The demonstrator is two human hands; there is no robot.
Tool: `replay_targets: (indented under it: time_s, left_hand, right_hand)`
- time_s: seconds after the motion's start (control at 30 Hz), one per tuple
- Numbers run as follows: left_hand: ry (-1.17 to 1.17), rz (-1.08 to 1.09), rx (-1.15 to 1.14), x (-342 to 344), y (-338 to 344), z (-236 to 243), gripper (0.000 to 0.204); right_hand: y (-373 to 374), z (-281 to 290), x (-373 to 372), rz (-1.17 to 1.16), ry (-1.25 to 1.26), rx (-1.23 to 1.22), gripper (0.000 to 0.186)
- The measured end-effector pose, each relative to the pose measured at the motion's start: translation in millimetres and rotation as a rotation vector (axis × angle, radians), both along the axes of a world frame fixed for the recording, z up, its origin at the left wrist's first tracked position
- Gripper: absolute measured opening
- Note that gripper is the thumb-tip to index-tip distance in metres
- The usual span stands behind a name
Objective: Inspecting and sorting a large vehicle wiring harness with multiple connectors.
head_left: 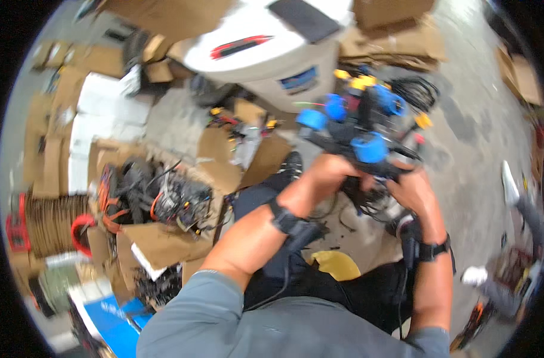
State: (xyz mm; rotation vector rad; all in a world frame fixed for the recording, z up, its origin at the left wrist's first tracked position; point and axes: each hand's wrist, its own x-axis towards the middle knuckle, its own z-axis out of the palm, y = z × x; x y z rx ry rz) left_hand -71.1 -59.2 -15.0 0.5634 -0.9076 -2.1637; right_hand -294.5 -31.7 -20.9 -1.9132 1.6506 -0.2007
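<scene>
1. My left hand (346,169) and right hand (410,190) grip the near side of a black-framed assembly with round blue caps and yellow connectors (367,143), fingers bent around it; blur hides the left fingertips.
2. The assembly is held up over the grey concrete floor (463,140), beyond the right edge of a white plastic bin with a broad lid (224,58); I cannot tell the gap.
3. The step in hand appears to be two-handed work on the assembly; the next move calls, I judge, for a steady hold, minding dark, thin loose wires (376,204) beneath.
4. A red-and-black elongated tool (242,46) lies toward the lid's left edge; open floor stretches to my right.
</scene>
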Motion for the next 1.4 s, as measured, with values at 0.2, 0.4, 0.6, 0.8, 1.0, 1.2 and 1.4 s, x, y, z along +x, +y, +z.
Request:
replay_targets:
  time_s: [0.2, 0.4, 0.6, 0.8, 1.0, 1.2, 1.4]
  left_hand:
    - [-0.045, 0.042, -0.189, 1, -1, 25, 0.007]
    - [-0.051, 0.058, -0.215, 8, -3, 30, 0.01]
    - [-0.385, 0.24, -1.135, 16, -13, -19, 0.007]
    - [0.03, 0.115, -0.069, 32, -9, 7, 0.021]
    - [0.031, 0.19, -0.023, 29, -11, 16, 0.028]
    - [-0.064, 0.184, -0.122, 19, -7, 23, 0.039]
    - [0.023, 0.086, -0.064, 25, -6, 9, 0.034]
  right_hand:
    - [-4, -6, 6, -0.024, -0.102, -0.006, 0.024]
    - [-5, -24, 0, 0.012, -0.109, -0.074, 0.025]
    - [-5, -12, 1, 0.003, 0.037, -0.036, 0.03]
    - [-13, -16, 2, 0.002, 0.034, -0.094, 0.021]
    - [-14, -2, -8, -0.094, 0.019, -0.096, 0.024]
    - [-13, 0, -2, -0.073, 0.066, 0.086, 0.032]
    - [-7, -13, 1, -0.004, 0.046, 0.091, 0.028]
